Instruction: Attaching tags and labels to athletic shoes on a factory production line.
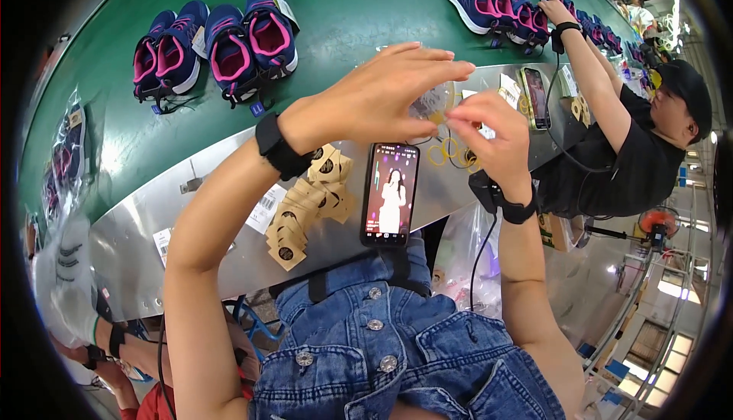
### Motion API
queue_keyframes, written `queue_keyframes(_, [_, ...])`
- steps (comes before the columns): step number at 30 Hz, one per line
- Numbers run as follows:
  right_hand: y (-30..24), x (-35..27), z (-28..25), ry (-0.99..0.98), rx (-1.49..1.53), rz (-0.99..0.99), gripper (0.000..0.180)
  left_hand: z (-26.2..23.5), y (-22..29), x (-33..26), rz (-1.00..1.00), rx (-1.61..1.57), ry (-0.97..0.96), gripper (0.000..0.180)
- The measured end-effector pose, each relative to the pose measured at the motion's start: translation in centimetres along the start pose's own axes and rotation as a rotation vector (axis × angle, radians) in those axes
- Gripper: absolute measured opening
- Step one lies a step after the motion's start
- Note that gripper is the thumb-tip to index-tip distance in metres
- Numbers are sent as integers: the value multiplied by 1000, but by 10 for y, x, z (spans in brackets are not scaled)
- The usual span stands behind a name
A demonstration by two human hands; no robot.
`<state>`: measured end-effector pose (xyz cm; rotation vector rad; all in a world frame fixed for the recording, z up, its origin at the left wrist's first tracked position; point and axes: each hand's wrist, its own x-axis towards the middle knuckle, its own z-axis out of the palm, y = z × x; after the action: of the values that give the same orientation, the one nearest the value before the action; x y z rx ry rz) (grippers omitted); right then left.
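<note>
two hands up: my left hand spread flat, right hand pinching a rubber band; light, stretchy, best pinched at its rim.

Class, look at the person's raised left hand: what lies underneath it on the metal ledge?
Under the left hand, a clear plastic bag and yellow rubber bands show on the metal ledge. The palm covers most of the bag, so its contents cannot be made out.
</note>
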<state>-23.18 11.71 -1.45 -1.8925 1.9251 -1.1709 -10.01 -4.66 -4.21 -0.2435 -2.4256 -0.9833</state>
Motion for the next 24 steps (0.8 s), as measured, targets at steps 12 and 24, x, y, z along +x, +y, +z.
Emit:
queue_keyframes(12, [-25, -16, -5, 812, 147, -70, 8, 28, -5, -17, 53, 296, 161, 54])
queue_keyframes(24, [-87, -53, 103, -297, 480, 334, 12, -52, 43, -127, -621, 85, 620, 19])
